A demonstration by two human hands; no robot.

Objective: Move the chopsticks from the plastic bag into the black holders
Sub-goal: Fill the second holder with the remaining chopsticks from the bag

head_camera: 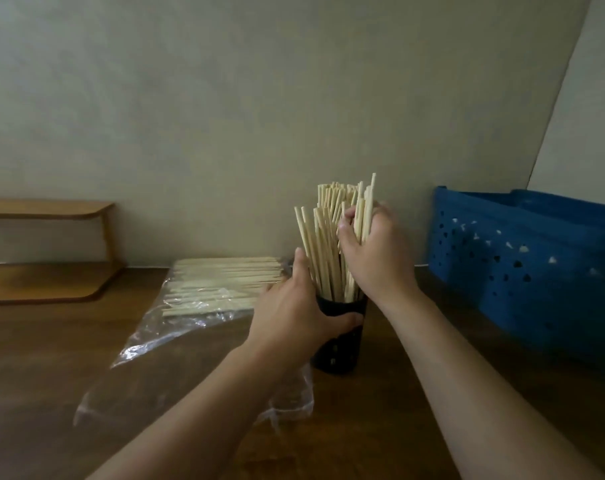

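A dark wooden table (380,427) runs up to a plain grey-green wall (259,98). I see the black holder (342,344) standing upright between my hands, packed with chopsticks (323,258) that fan out above its rim. My left hand (290,310) grips the holder's side, thumb curled across the front. My right hand (377,244) is curled round a clump of the upright sticks, its fingers closed on them well above the rim. Just left of my left hand lies the bag (148,344), clear and crumpled, with more sticks (221,284) lying flat in it. Right of my right hand a blue basket (522,268) stands well apart, with bare table between. Far left is a wooden shelf (48,251). Both forearms reach forward, converging on the holder.
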